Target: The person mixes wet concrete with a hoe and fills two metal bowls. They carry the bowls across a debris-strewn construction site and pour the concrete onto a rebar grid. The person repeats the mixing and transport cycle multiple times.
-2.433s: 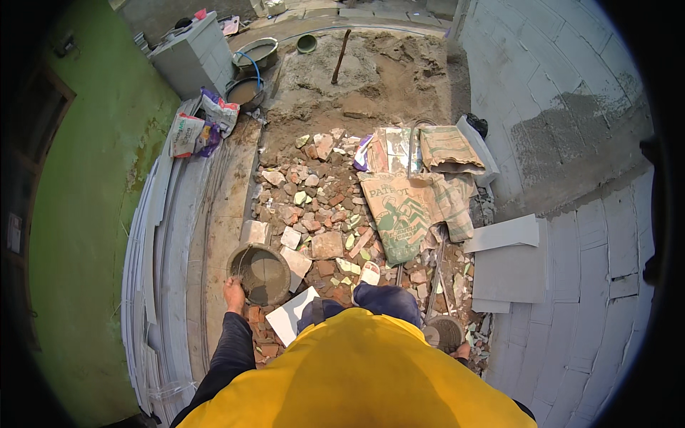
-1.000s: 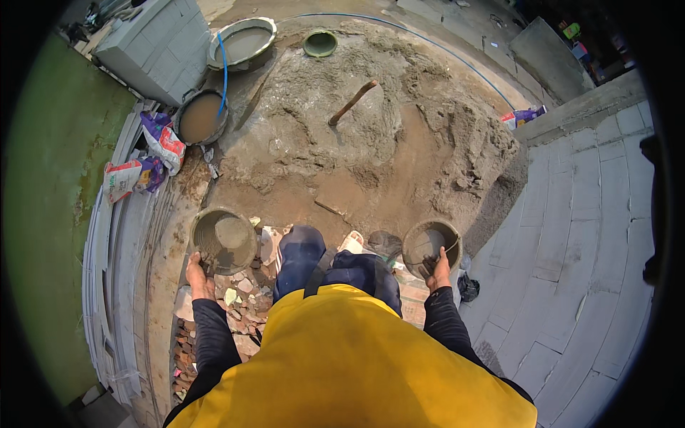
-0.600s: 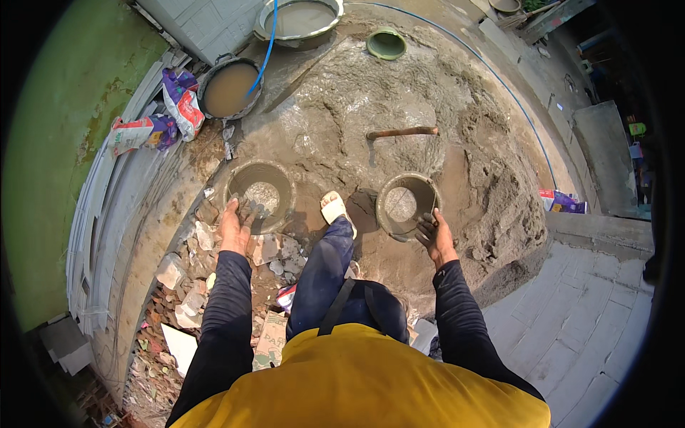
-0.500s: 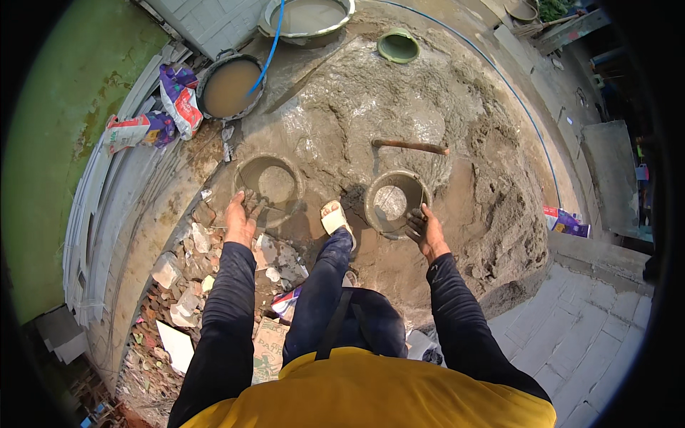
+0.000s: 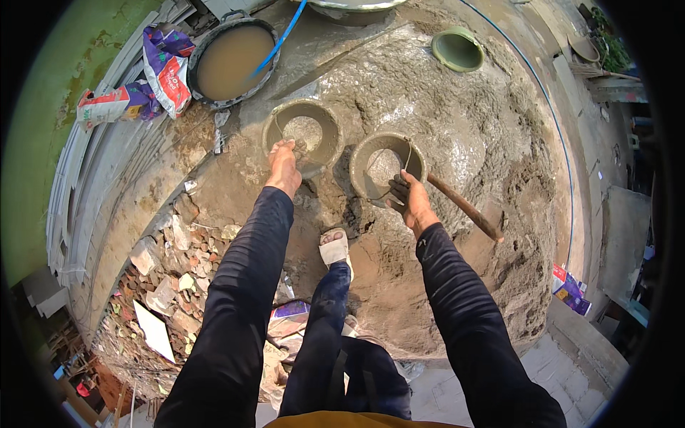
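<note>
Two grey mortar buckets sit side by side at the near edge of a wet mortar heap, pale residue on their bottoms. My left hand (image 5: pixel 285 170) is closed at the near rim of the left bucket (image 5: pixel 328 132), where its thin wire handle comes down to my fingers. My right hand (image 5: pixel 414 204) grips the wire handle of the right bucket (image 5: pixel 362 158) at its near right side, fingers smeared with mortar. A wooden tool handle (image 5: pixel 467 208) slants out from beside the right bucket; its other end is hidden.
Wet mortar (image 5: pixel 457 285) spreads ahead and right. A green bucket (image 5: pixel 457 50) lies on it. A black tub (image 5: pixel 235 60) of murky water with a blue hose (image 5: pixel 284 32) stands far left, near torn cement bags (image 5: pixel 168 75). Rubble (image 5: pixel 168 285) covers the near left.
Both hands and buckets have moved farther ahead and closer together. My hands have closed at the handles. The wooden handle has swung from lying crosswise to slanting toward me. The whole view has shifted.
</note>
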`<state>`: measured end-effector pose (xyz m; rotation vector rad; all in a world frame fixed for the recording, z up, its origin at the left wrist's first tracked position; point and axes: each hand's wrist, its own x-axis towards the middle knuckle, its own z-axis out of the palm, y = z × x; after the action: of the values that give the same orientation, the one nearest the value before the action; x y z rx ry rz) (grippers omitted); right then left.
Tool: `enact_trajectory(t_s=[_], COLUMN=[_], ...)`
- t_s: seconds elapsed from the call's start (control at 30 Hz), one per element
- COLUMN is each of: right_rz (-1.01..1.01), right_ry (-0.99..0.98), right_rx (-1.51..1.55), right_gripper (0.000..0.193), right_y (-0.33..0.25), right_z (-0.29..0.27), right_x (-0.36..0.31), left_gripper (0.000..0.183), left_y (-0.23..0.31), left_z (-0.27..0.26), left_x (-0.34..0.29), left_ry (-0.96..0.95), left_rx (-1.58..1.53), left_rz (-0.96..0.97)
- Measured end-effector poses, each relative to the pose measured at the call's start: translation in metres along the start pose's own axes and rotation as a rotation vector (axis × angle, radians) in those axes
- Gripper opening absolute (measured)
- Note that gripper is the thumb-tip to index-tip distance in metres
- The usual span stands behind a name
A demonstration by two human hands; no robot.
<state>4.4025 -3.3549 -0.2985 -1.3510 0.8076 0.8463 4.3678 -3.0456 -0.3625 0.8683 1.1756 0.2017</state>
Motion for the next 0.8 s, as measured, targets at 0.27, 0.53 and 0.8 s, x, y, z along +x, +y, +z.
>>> enact_trajectory(t_s=[0.27,0.53,0.8], right_rz=[0.085,0.471,0.188], right_ry=[-0.097,0.400,0.199], right_rx=[-0.153,-0.150,-0.341], right_gripper=[0.072,0.042,0.053], right_y=[0.029,0.123,-0.042], right_z=[-0.024,-0.264,-0.374], right_x=[0.036,-0.101,-0.029], left_gripper=[0.046,0.054,0.070], left_y=[-0.038,-0.128,-0.166], left_z=[-0.048,-0.258,-0.227], left_x=[0.018,-0.180,-0.258], left_ry=[0.227,0.481,0.504], left_rx=[0.214,0.483,0.756], left_rz=[-0.365,-0.535,-0.210])
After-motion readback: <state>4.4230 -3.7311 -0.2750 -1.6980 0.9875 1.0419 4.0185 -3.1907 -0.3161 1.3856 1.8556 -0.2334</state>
